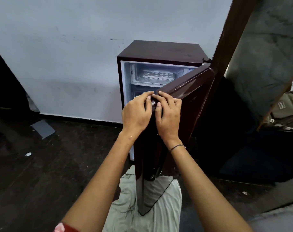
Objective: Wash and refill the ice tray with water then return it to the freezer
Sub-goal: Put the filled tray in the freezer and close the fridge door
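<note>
A dark maroon fridge (160, 49) stands against the wall with its door (184, 91) swung partly open toward me. In the freezer compartment at the top lies a white ice tray (157, 75). My left hand (136, 113) and my right hand (167, 114) are side by side on the door's near edge, fingers curled around the handle area. Neither hand touches the tray. The lower shelves are hidden behind my hands and the door.
A pale blue wall (67, 64) runs behind the fridge. A brown wooden beam (229, 30) slants down at the right, with a grey-green bag (286, 111) beyond it. A grey flat piece (42, 128) lies on the dark floor at left. My light trousers (152, 206) show below.
</note>
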{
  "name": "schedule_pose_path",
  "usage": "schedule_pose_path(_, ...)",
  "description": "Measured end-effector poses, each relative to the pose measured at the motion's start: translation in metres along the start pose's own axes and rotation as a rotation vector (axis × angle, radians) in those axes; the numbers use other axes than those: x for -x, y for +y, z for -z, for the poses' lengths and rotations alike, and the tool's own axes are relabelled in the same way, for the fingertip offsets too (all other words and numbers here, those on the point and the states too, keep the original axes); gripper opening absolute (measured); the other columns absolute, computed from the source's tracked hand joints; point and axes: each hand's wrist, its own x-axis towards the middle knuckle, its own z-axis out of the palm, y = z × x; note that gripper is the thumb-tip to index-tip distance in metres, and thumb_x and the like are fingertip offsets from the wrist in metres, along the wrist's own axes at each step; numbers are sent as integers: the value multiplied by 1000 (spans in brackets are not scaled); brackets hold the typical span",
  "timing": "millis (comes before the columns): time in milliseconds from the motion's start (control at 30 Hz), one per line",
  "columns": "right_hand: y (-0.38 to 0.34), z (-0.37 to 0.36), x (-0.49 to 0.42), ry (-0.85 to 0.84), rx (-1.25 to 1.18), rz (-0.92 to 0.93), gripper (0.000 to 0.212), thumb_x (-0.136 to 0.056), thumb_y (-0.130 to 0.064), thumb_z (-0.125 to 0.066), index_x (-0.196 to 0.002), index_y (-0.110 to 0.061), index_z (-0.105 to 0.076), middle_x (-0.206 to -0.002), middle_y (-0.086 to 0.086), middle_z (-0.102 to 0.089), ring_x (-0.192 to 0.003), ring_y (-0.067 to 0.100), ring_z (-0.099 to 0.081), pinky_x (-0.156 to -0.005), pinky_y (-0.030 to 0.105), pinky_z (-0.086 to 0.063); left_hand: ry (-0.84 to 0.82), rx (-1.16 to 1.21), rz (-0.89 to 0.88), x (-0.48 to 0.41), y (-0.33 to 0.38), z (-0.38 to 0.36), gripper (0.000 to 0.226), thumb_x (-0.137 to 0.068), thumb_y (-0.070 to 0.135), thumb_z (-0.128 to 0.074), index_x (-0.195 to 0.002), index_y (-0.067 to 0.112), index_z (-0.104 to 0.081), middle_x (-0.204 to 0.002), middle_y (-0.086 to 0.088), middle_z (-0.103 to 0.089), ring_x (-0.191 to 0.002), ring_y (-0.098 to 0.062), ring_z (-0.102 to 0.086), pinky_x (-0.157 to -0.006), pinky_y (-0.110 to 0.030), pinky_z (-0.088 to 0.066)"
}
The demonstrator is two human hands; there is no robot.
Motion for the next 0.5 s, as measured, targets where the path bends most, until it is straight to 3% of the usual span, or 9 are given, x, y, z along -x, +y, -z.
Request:
schedule_pose_path(133,-4,-29,-7,6,46,9,37,-95,-25,-36,-116,-16,-66,-124,0,-59,-96,18,-44,-89,15,-32,67,9,-10,-20,-27,0,30,-95,27,-39,-107,26,-66,-98,4,-72,-89,-19,-64,-66,-24,-40)
schedule_pose_path(233,-7,-48,-12,22,69,8,36,-95,-25,-37,-116,-15,-65,-125,0,-59,-96,18,-45,-88,24,-39,108,2,-11,-33,-45,-3,27,-95,24,-40,-101,21,-66,-92,2,-70,-84,-20,-63,-65,-23,-37)
schedule_pose_path(367,-10,-73,-21,30,90,9,37,-96,-25,-38,-117,-12,-65,-125,3,-59,-97,21,-46,-87,34,-44,177,47,12,-43,-67,-10,26,-94,25,-41,-105,14,-62,-104,-3,-64,-92,-19,-60,-72,-26,-43)
schedule_pose_path(500,-10,-101,-27,17,112,11,38,-96,-28,-36,-118,-8,-60,-127,6,-55,-105,18,-43,-91,31,-40,227,121,55,-40,-91,-22,36,-95,34,-41,-119,9,-50,-117,-5,-57,-107,-18,-52,-82,-25,-43)
